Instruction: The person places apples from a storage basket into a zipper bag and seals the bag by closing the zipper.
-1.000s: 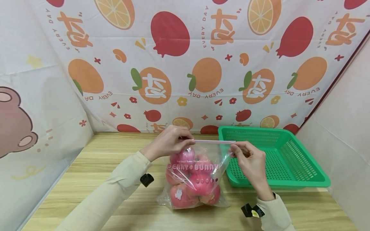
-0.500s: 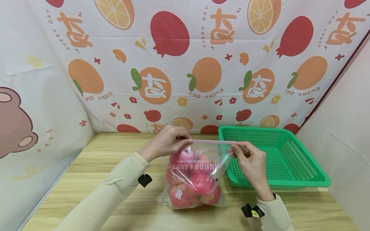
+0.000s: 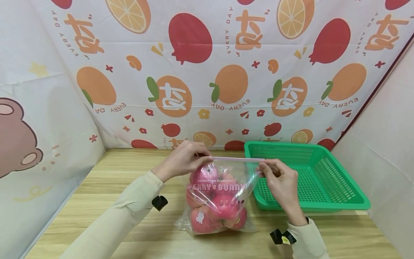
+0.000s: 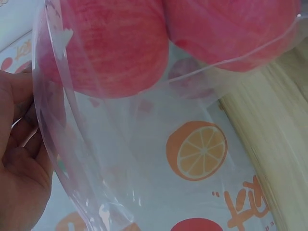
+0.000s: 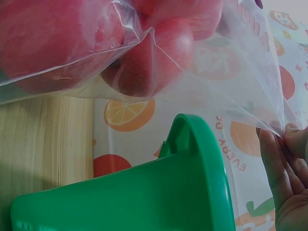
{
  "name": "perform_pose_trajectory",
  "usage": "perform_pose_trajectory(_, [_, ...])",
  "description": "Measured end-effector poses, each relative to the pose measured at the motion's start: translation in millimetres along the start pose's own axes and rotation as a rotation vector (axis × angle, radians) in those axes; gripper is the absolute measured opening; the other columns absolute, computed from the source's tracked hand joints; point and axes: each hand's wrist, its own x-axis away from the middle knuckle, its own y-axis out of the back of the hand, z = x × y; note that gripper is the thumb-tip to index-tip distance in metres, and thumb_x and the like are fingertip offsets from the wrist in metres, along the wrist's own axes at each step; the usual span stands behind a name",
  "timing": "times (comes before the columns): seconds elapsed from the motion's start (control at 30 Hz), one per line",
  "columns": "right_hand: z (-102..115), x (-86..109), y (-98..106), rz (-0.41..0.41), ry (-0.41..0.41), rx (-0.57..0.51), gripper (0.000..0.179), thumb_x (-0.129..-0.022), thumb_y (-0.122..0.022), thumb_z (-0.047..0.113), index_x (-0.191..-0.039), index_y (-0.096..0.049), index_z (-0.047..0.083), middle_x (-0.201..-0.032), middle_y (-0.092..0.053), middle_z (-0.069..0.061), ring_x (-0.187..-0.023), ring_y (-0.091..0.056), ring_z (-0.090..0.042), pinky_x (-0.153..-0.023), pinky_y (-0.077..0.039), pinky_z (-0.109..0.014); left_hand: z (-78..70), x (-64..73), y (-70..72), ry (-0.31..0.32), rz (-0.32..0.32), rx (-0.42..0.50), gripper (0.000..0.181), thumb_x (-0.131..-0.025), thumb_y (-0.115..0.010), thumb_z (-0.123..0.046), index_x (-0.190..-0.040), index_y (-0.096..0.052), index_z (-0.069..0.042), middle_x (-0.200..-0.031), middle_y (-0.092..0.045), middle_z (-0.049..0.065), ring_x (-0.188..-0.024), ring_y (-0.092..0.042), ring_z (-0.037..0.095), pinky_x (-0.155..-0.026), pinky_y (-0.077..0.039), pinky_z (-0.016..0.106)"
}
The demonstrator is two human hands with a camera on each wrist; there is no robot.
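A clear zip bag (image 3: 216, 194) with pink lettering stands upright on the table, filled with several red apples (image 3: 226, 207). Along its top runs a pink zip strip (image 3: 237, 159), stretched straight. My left hand (image 3: 185, 160) pinches that strip near its left end, thumb in front and fingers behind. At the strip's right end, the thumb and fingers of my right hand (image 3: 280, 180) pinch the bag's corner. The right wrist view shows this corner drawn to a point between thumb and fingers (image 5: 274, 159). In the left wrist view my left hand (image 4: 21, 149) shows at the bag's edge.
A green plastic basket (image 3: 347, 183) with a mesh floor stands right of the bag, behind my right hand. The wooden table (image 3: 106, 183) reaches back to a fruit-print cloth (image 3: 223, 118). White cloth walls stand on both sides.
My left hand has slid left along the zip strip, showing more of it. The right hand holds its corner almost unmoved, and the bag stays where it was.
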Motion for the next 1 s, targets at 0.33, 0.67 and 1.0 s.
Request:
perform_pose_trajectory(0.33, [-1.0, 0.0, 0.6, 0.0, -0.007, -0.014, 0.007, -0.095, -0.07, 0.003, -0.099, -0.076, 0.006, -0.082, -0.076, -0.011, -0.07, -0.072, 0.0, -0.065, -0.062, -0.021, 1.6, 3.4, 3.2, 0.016, 0.0, -0.019, 0.006, -0.091, -0.078, -0.016, -0.09, -0.08, -0.01, -0.078, -0.068, -0.005, -0.063, -0.051, 0.004, -0.057, -0.046, 0.02])
perform_pose_trajectory(0.67, [-0.7, 0.6, 0.4, 0.0, -0.002, -0.027, 0.008, -0.095, -0.07, 0.002, -0.099, -0.076, 0.005, -0.082, -0.076, -0.012, -0.07, -0.072, -0.001, -0.065, -0.062, -0.021, 2.0, 6.8, 5.7, 0.028, -0.014, -0.039, 0.006, -0.091, -0.079, -0.016, -0.089, -0.08, -0.01, -0.076, -0.067, -0.006, -0.064, -0.05, 0.006, -0.059, -0.046, 0.022])
perform_pose_trajectory(1.0, [-0.2, 1.0, 0.2, -0.008, -0.006, -0.031, 0.007, -0.095, -0.07, 0.003, -0.098, -0.076, 0.005, -0.081, -0.076, -0.01, -0.069, -0.072, -0.001, -0.065, -0.062, -0.021, 3.4, 9.5, 6.3, 0.032, -0.021, -0.032, 0.005, -0.091, -0.078, -0.016, -0.09, -0.08, -0.011, -0.077, -0.068, -0.006, -0.063, -0.053, 0.005, -0.058, -0.047, 0.022])
